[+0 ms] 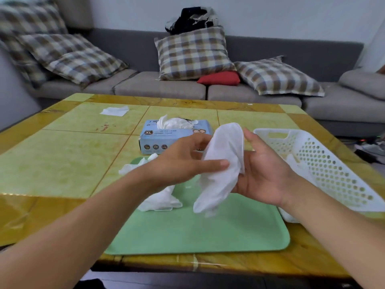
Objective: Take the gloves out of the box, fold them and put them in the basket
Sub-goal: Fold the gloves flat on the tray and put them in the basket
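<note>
Soft even daylight, slight motion blur, wide-angle bending at edges.

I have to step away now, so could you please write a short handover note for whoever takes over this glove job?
Left hand pinches the glove in the air over the mat; right hand holds its other side.
Box sits behind the mat, gloves poking out.
Loose gloves lie on the mat.
Basket at right holds some white pieces.
Left: finish this fold, basket it, then the rest.
</note>
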Available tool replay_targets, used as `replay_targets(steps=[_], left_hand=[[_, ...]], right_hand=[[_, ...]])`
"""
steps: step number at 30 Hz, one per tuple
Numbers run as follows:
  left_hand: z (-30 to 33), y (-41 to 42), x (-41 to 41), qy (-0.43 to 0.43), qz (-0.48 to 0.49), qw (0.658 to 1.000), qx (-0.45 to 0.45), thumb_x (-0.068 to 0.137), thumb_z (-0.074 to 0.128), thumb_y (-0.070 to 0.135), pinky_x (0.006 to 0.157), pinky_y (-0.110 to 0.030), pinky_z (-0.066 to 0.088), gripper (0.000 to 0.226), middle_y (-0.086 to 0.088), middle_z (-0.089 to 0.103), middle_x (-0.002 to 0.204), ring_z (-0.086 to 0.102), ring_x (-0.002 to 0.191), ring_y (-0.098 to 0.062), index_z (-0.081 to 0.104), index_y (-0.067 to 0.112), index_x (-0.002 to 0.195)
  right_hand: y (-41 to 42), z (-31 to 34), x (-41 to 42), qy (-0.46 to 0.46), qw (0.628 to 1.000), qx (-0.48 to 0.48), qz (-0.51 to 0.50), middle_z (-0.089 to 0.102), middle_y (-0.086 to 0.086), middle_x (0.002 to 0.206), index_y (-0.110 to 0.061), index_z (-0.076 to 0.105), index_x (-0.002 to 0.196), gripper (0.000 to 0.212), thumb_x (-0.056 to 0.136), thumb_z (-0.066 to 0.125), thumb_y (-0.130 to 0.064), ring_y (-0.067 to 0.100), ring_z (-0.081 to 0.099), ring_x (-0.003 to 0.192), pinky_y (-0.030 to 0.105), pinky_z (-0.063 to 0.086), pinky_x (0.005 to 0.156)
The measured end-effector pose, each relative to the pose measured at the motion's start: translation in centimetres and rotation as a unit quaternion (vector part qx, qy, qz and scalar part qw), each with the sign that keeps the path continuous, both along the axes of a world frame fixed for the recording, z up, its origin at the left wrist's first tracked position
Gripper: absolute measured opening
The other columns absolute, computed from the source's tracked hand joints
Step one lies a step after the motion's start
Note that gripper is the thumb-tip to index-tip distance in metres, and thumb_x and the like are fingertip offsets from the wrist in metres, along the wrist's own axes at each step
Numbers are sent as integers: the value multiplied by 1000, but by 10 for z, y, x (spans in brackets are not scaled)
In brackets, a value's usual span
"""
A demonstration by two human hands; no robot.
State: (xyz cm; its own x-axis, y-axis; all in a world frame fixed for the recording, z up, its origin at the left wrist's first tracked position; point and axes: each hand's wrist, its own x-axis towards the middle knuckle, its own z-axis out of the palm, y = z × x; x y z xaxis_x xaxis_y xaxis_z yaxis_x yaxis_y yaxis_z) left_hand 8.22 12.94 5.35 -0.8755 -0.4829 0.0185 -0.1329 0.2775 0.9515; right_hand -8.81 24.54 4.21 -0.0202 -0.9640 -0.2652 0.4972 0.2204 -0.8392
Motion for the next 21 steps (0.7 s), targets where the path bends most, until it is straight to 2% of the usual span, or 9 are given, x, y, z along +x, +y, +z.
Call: replay_targets(steps=[2,5,7,9,11,14,16,18,21], left_hand=[[-2,4,-19,27,66,996,45,77,85,30,98,-50,54,43,-6,74,113,70,107,-28,69,19,115],[-8,-8,-21,34,113,989,91,82,81,19,89,-42,58,23,-18,74,104,71,96,-30,71,7,99],[-13,-16,-16,29,114,989,88,81,80,20,65,-23,53,14,-9,72,84,67,76,-20,70,10,86],[-15,-16,-16,28,125,988,91,82,80,19,54,-16,46,13,-4,66,77,60,70,-16,67,15,82],[-19,-17,-20,31,199,978,51,82,81,20,55,-13,45,18,-3,60,86,57,74,-15,65,20,91],[-14,-6,-18,130,324,932,-95,78,84,37,74,-21,52,38,9,58,108,61,93,-7,57,33,104],[-6,5,-15,143,199,965,-92,70,87,47,82,-26,55,53,12,64,112,66,101,-5,58,33,112],[-1,17,-15,111,38,993,-28,71,91,25,83,-27,58,63,4,74,108,72,99,-11,57,22,124],[-1,17,-19,133,73,988,7,82,79,1,84,-38,61,37,-9,78,98,75,94,-24,66,8,116]], right_hand=[[4,-2,-4,33,999,-21,19,65,12,133,-14,69,130,78,76,67,-70,30,61,116,44,47,107],[8,-6,-12,156,985,-27,-68,72,10,104,-7,73,116,49,79,78,-39,22,68,87,31,59,73],[7,-8,-19,174,975,-12,-139,69,12,102,-1,70,118,42,87,69,-30,24,63,88,33,54,76],[5,-6,-21,206,964,-13,-170,69,10,97,-4,73,108,32,91,66,-30,23,60,88,35,49,83],[0,-3,-18,208,959,-28,-191,69,7,87,-8,73,97,19,96,63,-25,18,60,76,32,49,76],[-10,9,-7,167,960,-64,-215,70,7,80,-5,70,100,11,96,62,-11,14,62,62,23,56,56],[-9,18,2,150,965,-86,-195,72,12,87,-2,68,108,16,94,62,-7,16,69,66,24,60,61],[-4,26,14,127,979,-109,-117,73,21,104,3,63,122,33,91,65,-9,25,74,83,30,63,76],[5,37,15,154,978,-133,-48,70,24,119,4,57,131,46,89,66,-11,35,70,107,39,61,89]])
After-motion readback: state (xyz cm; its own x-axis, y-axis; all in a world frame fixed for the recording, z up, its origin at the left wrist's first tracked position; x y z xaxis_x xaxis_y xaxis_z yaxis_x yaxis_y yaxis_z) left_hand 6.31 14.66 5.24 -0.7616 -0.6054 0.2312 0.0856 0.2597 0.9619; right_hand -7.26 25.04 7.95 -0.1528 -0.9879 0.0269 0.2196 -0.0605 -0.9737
